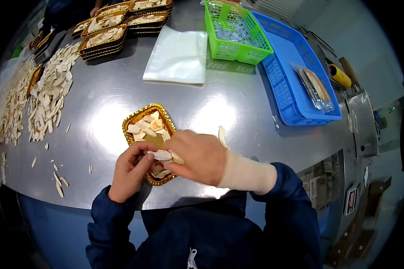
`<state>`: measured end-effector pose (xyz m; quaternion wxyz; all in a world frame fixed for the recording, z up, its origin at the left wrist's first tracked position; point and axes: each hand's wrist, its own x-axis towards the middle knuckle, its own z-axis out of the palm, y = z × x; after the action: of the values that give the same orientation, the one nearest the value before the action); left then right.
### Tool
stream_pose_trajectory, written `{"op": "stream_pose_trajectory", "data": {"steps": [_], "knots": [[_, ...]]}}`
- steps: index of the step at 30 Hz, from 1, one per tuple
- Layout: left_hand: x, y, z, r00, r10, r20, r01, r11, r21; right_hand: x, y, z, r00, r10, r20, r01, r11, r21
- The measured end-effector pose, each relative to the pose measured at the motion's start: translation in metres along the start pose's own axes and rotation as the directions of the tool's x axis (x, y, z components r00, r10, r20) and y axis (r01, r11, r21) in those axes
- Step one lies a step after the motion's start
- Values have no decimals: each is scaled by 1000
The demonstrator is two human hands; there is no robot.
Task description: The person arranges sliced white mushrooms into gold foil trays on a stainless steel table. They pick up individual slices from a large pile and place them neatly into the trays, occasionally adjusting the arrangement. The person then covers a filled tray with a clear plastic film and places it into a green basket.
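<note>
A small woven-look tray with a gold beaded rim (125,127) lies before me on the steel table. Pale dried slices (144,125) fill its far end, around a bare yellowish patch. Over its left edge, my left hand (132,169) pinches a white slice (161,155) between thumb and fingers. My right hand (198,158) reaches across the tray's right side, its fingers around another pale slice (177,157); part of the tray is hidden under it. A lone curved slice (223,137) rests on the table just beyond my right wrist.
Heaps of slices (50,97) spread at the left, near filled stacked trays (102,42). Clear plastic bags (176,55) lie at the far middle. A green basket (240,52) of small packets and a blue crate (286,97) holding a bagged tray (314,88) stand right. Another person's hand (35,41) shows far left.
</note>
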<state>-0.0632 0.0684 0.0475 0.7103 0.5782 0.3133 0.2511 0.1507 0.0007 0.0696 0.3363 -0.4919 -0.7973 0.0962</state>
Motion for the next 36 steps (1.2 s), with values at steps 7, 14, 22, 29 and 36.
{"op": "stream_pose_trajectory", "data": {"steps": [7, 14, 22, 29, 36], "knots": [[-4, -9, -40, 932, 148, -331, -114, 986, 120, -57, 49, -54, 755, 652, 62, -613, 737, -283], [-9, -16, -37, 934, 65, -352, -75, 997, -15, -84, 52, -21, 851, 521, -62, -510, 795, -329], [-9, -26, -39, 935, 57, -350, -93, 992, -86, -35, 17, -20, 912, 407, -58, -411, 907, -96], [-16, -24, -38, 931, 95, -351, -130, 989, -77, 14, 9, 42, 970, 208, 128, -191, 973, -131], [-23, -27, -41, 928, 95, -359, -134, 987, -85, 20, 17, 47, 962, 216, 165, -181, 962, -202]]}}
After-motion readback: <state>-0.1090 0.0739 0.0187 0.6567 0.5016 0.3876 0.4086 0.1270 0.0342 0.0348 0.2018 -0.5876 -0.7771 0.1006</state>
